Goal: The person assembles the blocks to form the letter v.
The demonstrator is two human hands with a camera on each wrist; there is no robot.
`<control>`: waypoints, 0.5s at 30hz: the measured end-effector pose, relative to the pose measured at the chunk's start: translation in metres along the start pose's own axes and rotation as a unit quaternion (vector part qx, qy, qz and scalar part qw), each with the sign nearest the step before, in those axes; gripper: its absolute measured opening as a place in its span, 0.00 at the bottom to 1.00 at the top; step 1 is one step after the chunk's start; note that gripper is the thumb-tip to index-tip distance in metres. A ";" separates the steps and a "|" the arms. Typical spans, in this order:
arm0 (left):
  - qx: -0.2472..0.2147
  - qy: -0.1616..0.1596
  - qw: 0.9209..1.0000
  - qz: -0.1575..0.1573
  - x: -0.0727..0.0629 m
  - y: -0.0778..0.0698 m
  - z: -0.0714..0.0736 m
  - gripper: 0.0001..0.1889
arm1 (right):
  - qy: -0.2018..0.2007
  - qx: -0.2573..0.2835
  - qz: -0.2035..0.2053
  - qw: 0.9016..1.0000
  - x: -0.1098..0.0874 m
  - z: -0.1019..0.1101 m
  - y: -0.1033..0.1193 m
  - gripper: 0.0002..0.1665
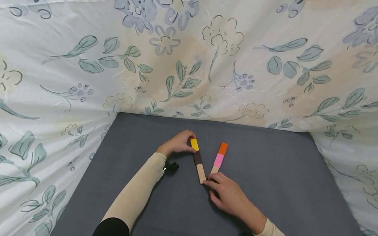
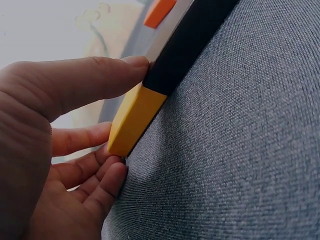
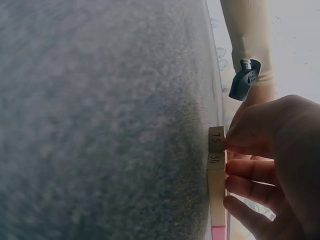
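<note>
On the grey cloth lie two slim wooden bars, each in three colour sections. The left bar (image 1: 198,157) runs yellow, dark brown and bare wood; the right bar (image 1: 218,160) is orange, pink and bare wood. Whether the sections are joined cannot be told. My left hand (image 1: 178,142) holds the yellow section (image 2: 137,120), thumb by its seam with the brown and fingers at the far end. The fingertips of my right hand (image 1: 225,193) touch the bare-wood near ends. Seen from the right wrist, those ends (image 3: 216,140) are marked 75 and 50.
A grey cloth-covered table (image 1: 265,170) lies under both bars. Behind and beside it hangs a white flowered curtain (image 1: 224,88). A small black device (image 1: 172,167) sits at the left wrist.
</note>
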State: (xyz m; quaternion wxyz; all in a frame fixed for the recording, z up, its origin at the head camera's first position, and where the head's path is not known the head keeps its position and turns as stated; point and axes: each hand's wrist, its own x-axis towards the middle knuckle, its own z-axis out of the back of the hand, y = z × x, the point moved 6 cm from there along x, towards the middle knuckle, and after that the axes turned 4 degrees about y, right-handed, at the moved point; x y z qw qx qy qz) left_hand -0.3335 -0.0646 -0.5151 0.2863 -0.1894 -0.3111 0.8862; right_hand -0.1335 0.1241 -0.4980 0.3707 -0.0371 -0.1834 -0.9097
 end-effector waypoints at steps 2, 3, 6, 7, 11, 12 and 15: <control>0.001 -0.001 1.000 0.002 0.001 0.001 0.000 0.30 | -0.001 -0.002 0.002 1.000 0.001 0.001 0.000 0.21; 0.002 -0.002 1.000 0.002 0.001 0.001 0.000 0.30 | -0.001 -0.002 0.003 1.000 0.001 0.001 0.000 0.21; 0.004 0.000 1.000 0.006 0.001 0.004 0.000 0.31 | 0.000 0.002 0.005 1.000 0.003 0.001 0.000 0.21; 0.003 0.001 1.000 0.007 0.001 0.004 -0.001 0.31 | 0.002 0.004 0.004 1.000 0.004 0.000 -0.001 0.20; 0.000 0.002 1.000 0.010 0.001 0.007 -0.001 0.32 | 0.006 0.021 -0.006 1.000 0.007 -0.002 -0.005 0.19; -0.001 0.000 1.000 0.011 0.001 0.008 -0.001 0.32 | 0.006 0.026 -0.007 1.000 0.008 -0.002 -0.006 0.18; -0.007 -0.002 1.000 0.008 0.001 0.008 -0.001 0.32 | -0.003 0.054 -0.008 0.999 0.008 0.000 -0.009 0.16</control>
